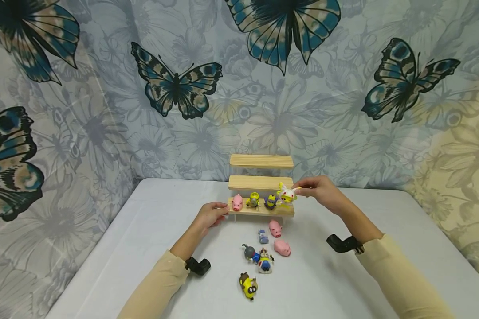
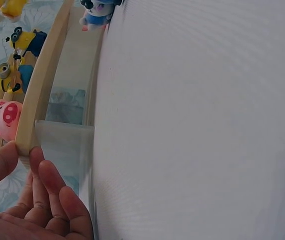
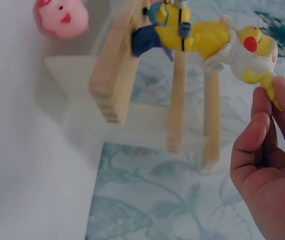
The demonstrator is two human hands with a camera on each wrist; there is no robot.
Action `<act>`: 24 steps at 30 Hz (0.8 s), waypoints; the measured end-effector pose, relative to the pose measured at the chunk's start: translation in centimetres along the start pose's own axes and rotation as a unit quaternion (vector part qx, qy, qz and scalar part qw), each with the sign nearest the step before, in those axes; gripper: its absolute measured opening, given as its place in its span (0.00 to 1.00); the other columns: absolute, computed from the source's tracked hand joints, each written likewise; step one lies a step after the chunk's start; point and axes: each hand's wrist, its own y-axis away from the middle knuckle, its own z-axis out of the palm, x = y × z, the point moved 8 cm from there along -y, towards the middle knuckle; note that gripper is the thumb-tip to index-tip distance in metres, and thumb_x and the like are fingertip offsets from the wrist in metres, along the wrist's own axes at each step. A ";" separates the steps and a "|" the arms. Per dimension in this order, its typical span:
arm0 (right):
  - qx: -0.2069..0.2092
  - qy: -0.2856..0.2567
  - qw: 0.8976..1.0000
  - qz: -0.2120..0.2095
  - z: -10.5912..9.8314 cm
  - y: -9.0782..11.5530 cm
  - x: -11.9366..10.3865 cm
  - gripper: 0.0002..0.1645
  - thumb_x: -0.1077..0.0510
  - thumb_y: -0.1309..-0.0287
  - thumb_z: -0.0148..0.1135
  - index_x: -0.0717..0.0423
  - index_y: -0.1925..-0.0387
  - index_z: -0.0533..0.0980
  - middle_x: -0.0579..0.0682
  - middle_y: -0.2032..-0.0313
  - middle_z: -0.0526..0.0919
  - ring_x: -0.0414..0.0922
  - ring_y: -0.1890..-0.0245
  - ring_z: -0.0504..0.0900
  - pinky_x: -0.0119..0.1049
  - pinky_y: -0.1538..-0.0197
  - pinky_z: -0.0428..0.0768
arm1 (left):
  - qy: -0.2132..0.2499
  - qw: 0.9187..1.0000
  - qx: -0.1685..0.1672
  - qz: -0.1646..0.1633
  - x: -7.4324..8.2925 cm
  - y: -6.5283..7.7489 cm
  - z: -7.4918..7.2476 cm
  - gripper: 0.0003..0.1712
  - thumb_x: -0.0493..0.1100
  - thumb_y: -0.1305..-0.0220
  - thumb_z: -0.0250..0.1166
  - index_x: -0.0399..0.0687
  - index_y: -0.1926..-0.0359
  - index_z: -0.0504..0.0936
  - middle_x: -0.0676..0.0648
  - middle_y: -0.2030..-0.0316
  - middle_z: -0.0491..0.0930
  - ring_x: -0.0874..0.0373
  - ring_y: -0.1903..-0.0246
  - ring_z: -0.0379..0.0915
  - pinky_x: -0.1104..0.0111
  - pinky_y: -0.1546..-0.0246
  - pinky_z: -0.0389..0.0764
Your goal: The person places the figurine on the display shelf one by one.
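A three-step wooden display shelf [image 1: 263,213] stands at the table's back. My left hand [image 1: 210,217] grips the left end of its lowest step, thumb on top and fingertips at the underside in the left wrist view. By a yellow ear, my right hand [image 3: 272,135] pinches a yellow figurine with a white hood and red cheeks [image 3: 250,50], held at the right end of that step. Along the same step stand a pink pig figurine [image 1: 237,202], a yellow minion figurine [image 1: 253,200] and another minion figurine in dark blue [image 1: 270,202], the last right beside the held figurine.
In front of the shelf lie two pink pig figurines [image 1: 282,248], a small blue-white figurine [image 1: 263,236], a grey-and-blue figurine [image 1: 250,253], a figurine on a white base [image 1: 265,262] and a yellow-brown figurine [image 1: 248,286]. Butterfly-patterned cloth [image 1: 175,146] hangs behind the white table [image 1: 143,212].
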 end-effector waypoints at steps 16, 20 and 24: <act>0.031 0.018 0.999 0.019 -0.4 -1.2 2.9 0.16 0.59 0.35 0.61 0.68 0.52 0.79 0.47 0.64 0.84 0.45 0.63 0.75 0.35 0.59 0.73 | 0.011 1.000 -0.001 -0.004 0.0 0.0 0.1 0.18 0.44 0.35 0.64 0.41 0.46 0.80 0.51 0.68 0.85 0.65 0.74 0.74 0.73 0.72 0.72; 0.027 0.007 0.999 0.019 -0.1 -1.5 3.6 0.17 0.59 0.35 0.61 0.69 0.52 0.79 0.46 0.64 0.84 0.42 0.64 0.74 0.35 0.60 0.73 | 0.011 1.000 0.000 -0.003 0.0 0.0 0.1 0.18 0.44 0.35 0.64 0.41 0.47 0.80 0.52 0.68 0.85 0.65 0.74 0.74 0.73 0.72 0.72; 0.026 0.002 1.000 0.014 0.1 -1.7 3.9 0.17 0.59 0.36 0.61 0.69 0.53 0.79 0.48 0.63 0.84 0.40 0.66 0.75 0.35 0.61 0.74 | 0.009 1.000 0.000 -0.001 -0.1 0.0 0.1 0.18 0.45 0.35 0.64 0.41 0.47 0.80 0.52 0.68 0.86 0.64 0.73 0.74 0.73 0.71 0.72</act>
